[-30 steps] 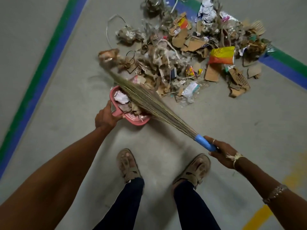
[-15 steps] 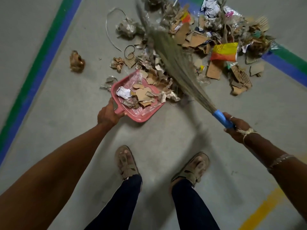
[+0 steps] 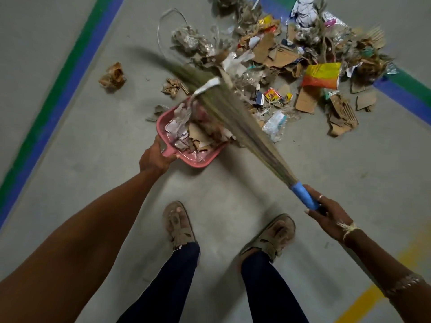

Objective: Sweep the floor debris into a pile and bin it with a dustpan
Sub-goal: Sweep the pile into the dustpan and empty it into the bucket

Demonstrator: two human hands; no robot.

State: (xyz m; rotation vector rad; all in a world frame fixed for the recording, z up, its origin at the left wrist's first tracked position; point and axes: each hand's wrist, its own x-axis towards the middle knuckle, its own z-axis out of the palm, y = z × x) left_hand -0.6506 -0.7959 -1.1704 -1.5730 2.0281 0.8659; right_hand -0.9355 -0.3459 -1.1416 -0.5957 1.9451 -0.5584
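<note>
Debris pile spotted at 1 o'clock of dustpan; dustpan gripped by left hand, broom clamped by right hand.

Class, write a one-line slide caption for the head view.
Left hand holds pink dustpan; right hand sweeps debris into it with a broom.

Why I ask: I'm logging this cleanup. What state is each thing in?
Dustpan: partly filled with scraps.
Broom: blurred mid-sweep, bristles over the dustpan.
Debris pile: mostly uncollected on the floor.
Left hand: grips the dustpan's handle.
Right hand: grips the broom's blue grip.
</note>
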